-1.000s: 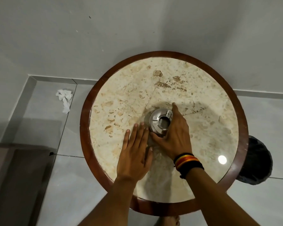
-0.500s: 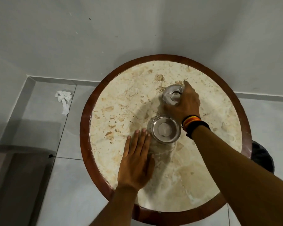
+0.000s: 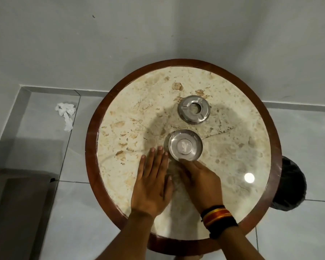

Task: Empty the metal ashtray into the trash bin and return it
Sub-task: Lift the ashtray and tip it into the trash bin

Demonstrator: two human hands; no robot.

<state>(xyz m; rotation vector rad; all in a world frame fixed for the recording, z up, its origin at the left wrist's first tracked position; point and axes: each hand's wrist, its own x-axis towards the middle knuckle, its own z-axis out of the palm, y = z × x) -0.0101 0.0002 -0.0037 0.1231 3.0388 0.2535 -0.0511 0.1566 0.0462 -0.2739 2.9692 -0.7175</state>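
The metal ashtray stands in two parts on the round marble table (image 3: 255,143). Its open bowl (image 3: 185,145), with pale ash in the bottom, sits near the table's middle. The ring-shaped lid (image 3: 194,109) lies just behind it, apart from it. My left hand (image 3: 152,182) rests flat on the marble, fingertips just left of the bowl. My right hand (image 3: 200,182), with a striped wristband, lies in front of the bowl, its blurred fingertips at the bowl's near rim and nothing held.
A black trash bin (image 3: 293,186) stands on the floor at the right, partly hidden by the table's wooden rim (image 3: 90,147). Crumpled white tissue (image 3: 66,113) lies on the grey tiles at the left. Brown furniture (image 3: 17,212) fills the lower left. A wall stands close behind.
My right hand lifted the lid off the ashtray, set it down behind the bowl, let go and came back to the bowl's near side. The left hand stayed flat.
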